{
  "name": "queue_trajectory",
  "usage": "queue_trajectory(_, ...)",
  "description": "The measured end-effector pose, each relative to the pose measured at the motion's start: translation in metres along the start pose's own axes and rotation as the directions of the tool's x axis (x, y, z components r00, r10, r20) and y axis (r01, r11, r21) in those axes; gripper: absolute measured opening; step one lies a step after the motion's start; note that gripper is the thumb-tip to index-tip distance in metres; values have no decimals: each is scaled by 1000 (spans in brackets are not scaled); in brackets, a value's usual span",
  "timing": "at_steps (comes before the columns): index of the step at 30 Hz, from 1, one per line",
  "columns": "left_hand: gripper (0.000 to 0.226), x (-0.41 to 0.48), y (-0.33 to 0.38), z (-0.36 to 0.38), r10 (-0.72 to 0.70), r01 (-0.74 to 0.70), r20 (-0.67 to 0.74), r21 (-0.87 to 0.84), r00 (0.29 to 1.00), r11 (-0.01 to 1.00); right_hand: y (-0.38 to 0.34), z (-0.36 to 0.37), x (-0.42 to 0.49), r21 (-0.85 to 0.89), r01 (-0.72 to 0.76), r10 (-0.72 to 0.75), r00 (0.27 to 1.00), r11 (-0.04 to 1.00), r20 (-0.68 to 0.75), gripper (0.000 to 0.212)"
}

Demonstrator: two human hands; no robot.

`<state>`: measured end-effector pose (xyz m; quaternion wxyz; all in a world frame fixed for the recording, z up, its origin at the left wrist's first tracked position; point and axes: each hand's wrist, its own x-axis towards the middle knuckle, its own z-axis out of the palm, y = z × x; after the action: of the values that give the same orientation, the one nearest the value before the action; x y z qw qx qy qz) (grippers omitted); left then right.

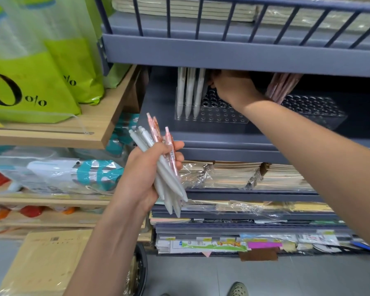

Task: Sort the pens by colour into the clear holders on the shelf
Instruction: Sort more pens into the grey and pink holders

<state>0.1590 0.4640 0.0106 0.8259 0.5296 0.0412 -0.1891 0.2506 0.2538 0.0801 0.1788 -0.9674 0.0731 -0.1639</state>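
My left hand (145,176) grips a bundle of pens (165,167), several white and a few pink, tips pointing down, in front of the grey shelf. Two clear holders with rows of holes stand on that shelf. The left holder (218,115) has three white pens (188,92) upright at its left end. The right holder (316,110) has pink pens (280,88) leaning at its left end. My right hand (231,88) reaches in over the left holder, just right of the white pens. Its curled fingers pinch a shadowed white pen (205,91); the fingertips are partly hidden by the upper shelf edge.
The grey upper shelf (244,54) hangs low over the holders and leaves little headroom. Wrapped notebooks (244,178) fill the shelves below. A wooden shelf (107,124) with green bags (36,82) juts out at the left. A cardboard box (45,263) sits on the floor.
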Motion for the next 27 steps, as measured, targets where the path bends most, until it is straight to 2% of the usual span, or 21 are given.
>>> queue_trajectory(5, 28, 1, 2, 1, 5, -6, -14, -55, 1000, 998, -2, -1, -1, -9, -14, 15, 995, 1000, 98, 38)
queue_trajectory(10, 31, -1, 2, 5, -5, 4, -6, -120, 1000, 993, -1, -1, -4, 47, -34, 35, 999, 998, -20, 30)
queue_trajectory(14, 30, 0, 0, 7, 2, 2, 29, -141, 1000, 990, -2, -1, -2, 165, -70, 65, 997, 984, 38, 32)
queue_trajectory(19, 27, -1, -2, 7, 22, -17, 34, -122, 999, 992, -1, -4, -5, 66, -57, 49, 991, 996, 121, 42)
queue_trajectory(23, 23, -2, -3, 6, 22, -20, 14, -103, 1000, 995, -2, -2, -2, 169, -69, 64, 997, 983, 34, 32)
queue_trajectory(25, 18, -3, -3, 6, 20, -20, -5, -93, 1000, 995, 4, -2, -5, 206, -133, 138, 990, 970, -10, 34)
queue_trajectory(27, 13, -4, -2, 6, 15, -18, -39, -87, 999, 996, 9, -3, -15, 315, -173, 227, 963, 933, -146, 29)
